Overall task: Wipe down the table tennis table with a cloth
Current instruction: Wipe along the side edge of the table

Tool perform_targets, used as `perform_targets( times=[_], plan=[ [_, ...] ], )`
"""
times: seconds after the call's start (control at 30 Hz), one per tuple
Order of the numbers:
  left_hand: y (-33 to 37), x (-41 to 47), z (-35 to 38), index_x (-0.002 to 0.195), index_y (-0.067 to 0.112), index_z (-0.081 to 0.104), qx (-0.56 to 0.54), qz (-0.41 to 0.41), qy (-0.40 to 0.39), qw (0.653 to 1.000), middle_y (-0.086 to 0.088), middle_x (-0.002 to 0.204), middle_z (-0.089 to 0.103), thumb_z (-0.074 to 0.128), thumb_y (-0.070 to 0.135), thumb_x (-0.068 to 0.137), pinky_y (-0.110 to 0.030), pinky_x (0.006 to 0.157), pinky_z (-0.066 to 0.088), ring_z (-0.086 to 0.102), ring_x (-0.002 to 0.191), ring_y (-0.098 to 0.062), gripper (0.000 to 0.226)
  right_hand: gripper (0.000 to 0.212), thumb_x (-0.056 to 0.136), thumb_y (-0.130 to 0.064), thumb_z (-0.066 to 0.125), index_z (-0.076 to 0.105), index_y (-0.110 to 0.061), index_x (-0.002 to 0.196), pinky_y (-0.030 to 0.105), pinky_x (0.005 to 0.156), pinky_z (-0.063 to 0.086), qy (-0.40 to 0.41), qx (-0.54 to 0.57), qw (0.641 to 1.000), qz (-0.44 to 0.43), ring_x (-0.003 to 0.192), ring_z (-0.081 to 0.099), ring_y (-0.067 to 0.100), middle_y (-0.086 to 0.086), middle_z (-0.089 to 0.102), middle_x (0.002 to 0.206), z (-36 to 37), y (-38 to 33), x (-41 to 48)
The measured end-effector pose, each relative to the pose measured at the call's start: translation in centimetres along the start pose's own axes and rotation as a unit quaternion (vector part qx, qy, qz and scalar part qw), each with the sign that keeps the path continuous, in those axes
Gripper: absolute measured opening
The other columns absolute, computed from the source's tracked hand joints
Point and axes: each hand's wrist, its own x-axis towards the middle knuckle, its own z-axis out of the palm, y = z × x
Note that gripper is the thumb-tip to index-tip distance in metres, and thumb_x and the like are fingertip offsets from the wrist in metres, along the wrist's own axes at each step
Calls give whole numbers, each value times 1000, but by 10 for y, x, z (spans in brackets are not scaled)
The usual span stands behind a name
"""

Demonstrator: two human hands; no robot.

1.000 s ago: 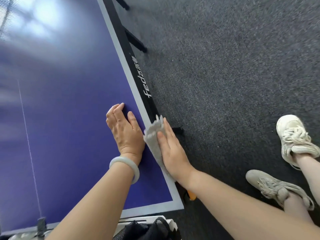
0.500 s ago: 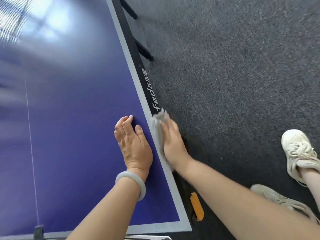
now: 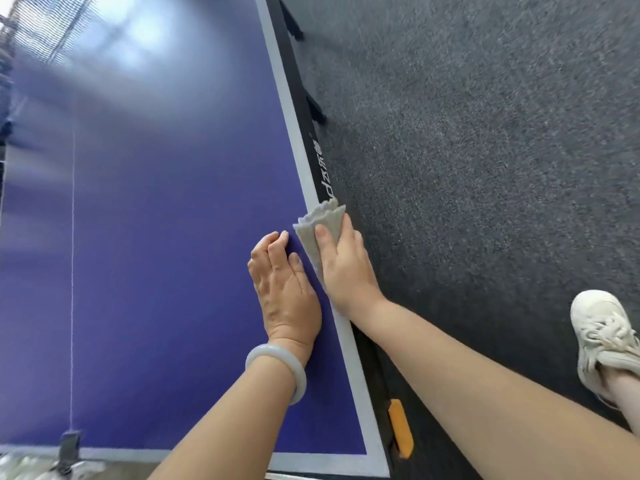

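The purple table tennis table [image 3: 156, 271] fills the left, with dark grey carpet floor [image 3: 485, 168] to its right. The left hand [image 3: 287, 292] lies flat on the table top near the side edge, its grip open and fingers straight. The right hand [image 3: 346, 271] has its grip closed on a grey cloth [image 3: 320, 220], thumb on top, folding it over the table's grey side edge. A pale bangle [image 3: 277, 358] circles the left wrist.

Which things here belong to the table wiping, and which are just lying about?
Part of the job: table; cloth on its side edge; right hand holding the cloth; left hand flat on the tabletop.
Just there: bracelet; shoe; orange piece by the table corner; carpet.
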Motion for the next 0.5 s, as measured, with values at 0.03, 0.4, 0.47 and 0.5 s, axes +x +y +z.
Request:
perform_targets(
  times=[0.03,0.4,0.47,0.5],
  plan=[
    [1,0,0,128,8,53,-4,-6,1,1000,-6,135,44,43,8,100,-14,102,22,38,122,-21,29,73,99,-55,32,19,-15,157,40,119,25,-5,10,1000,-11,143,33,23,10,36,153,-4,10,-27],
    [-2,0,-1,129,10,53,-6,1,6,1000,-3,133,45,42,8,100,-1,101,17,37,118,-12,31,61,104,-48,35,37,-3,144,44,109,34,33,-38,998,27,130,45,37,21,47,140,5,-41,67],
    [-2,1,-1,130,10,52,-3,-1,6,1000,-2,133,44,42,9,101,-2,102,18,37,118,-11,31,62,103,-50,35,37,-4,144,46,109,35,33,-31,999,23,130,45,38,21,46,140,6,-54,92],
    [-2,1,-1,130,11,52,-3,-2,6,1000,-2,133,44,42,9,101,-2,102,18,36,118,-10,31,62,103,-51,36,36,-5,146,46,110,34,27,-29,999,19,131,45,38,20,45,141,7,-52,89]
  ],
)
